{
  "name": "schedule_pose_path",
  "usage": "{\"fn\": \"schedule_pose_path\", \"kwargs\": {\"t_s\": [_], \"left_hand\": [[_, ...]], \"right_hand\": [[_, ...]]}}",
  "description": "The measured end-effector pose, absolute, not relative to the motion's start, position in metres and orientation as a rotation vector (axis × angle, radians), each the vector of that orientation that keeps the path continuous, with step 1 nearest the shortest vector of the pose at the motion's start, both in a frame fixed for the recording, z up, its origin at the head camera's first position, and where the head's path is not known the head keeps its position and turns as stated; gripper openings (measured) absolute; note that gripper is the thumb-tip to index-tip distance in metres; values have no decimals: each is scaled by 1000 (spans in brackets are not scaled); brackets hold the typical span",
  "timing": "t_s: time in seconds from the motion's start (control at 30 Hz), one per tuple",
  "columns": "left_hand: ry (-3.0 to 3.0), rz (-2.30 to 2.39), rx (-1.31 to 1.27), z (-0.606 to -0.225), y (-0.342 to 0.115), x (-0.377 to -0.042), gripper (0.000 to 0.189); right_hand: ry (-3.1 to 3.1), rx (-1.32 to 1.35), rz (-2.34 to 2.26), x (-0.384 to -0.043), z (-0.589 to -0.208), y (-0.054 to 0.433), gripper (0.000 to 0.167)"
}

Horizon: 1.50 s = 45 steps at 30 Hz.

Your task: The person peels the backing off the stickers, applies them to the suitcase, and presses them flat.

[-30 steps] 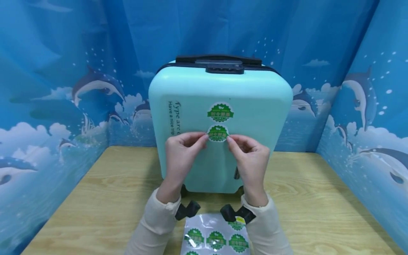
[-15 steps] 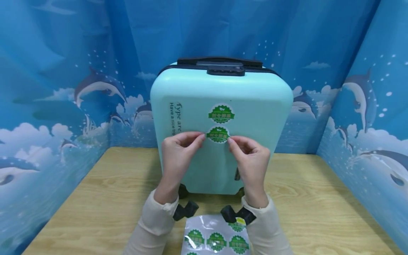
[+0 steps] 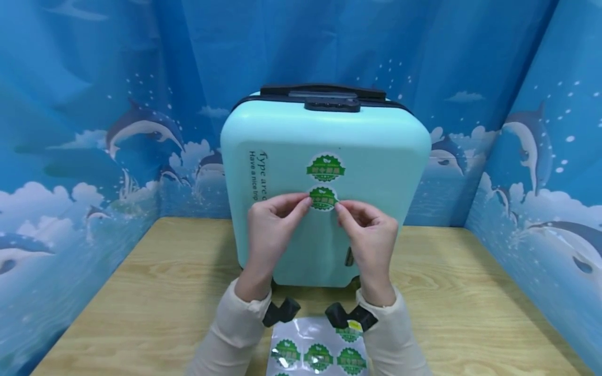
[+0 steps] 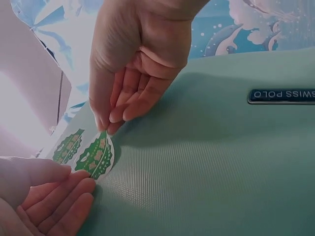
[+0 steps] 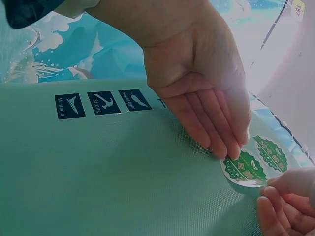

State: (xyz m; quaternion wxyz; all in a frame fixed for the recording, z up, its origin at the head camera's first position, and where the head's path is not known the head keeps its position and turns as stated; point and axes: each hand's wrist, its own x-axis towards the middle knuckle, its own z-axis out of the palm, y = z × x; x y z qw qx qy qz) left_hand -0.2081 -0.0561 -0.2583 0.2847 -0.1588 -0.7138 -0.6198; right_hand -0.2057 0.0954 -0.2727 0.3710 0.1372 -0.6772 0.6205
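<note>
A round green-and-white sticker (image 3: pixel 323 199) is held at the front of an upright mint-green suitcase (image 3: pixel 305 256), just below a matching sticker (image 3: pixel 326 167) on the shell. My left hand (image 3: pixel 274 224) pinches its left edge between thumb and fingertips. On the opposite edge, my right hand (image 3: pixel 371 235) grips it the same way. The right wrist view has the sticker (image 5: pixel 244 166) tilted close over the shell, its white rim bowed near my right hand (image 5: pixel 290 201). In the left wrist view, fingertips cover both ends of the sticker (image 4: pixel 96 156).
A sheet of the same green stickers (image 3: pixel 301 337) lies on the wooden table (image 3: pixel 155 292) between my forearms, partly under the right sleeve. Dolphin-print curtains (image 3: pixel 188 62) enclose the back and sides. A black handle (image 3: pixel 324 90) tops the suitcase.
Half a second ago my left fingers had come off the sticker's left edge and moved left; now they are back at it. My right hand has kept its grip and barely moved.
</note>
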Motion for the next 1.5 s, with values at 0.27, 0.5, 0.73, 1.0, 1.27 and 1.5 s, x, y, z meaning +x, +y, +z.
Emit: {"fn": "schedule_pose_path", "kwargs": {"t_s": [0.27,0.5,0.73,1.0,1.27,1.5], "left_hand": [[-1895,-1668,-461,-255,-50,-208,16],[-1904,-1665,-501,-253,-43,-207,18],[-1908,-1669,-529,-251,-40,-207,17],[-1924,-1668,-518,-251,-39,-206,16],[-1904,-1677,-557,-250,-36,-207,16],[-1892,-1688,-597,-250,-32,-209,16]], "right_hand": [[-1733,374,1589,-204,-272,96,17],[-1745,375,1574,-203,-271,97,17],[-1791,356,1504,-203,-270,96,16],[-1805,340,1333,-206,-273,93,12],[-1762,340,1189,-206,-273,88,12],[-1758,340,1187,-205,-273,91,11]]}}
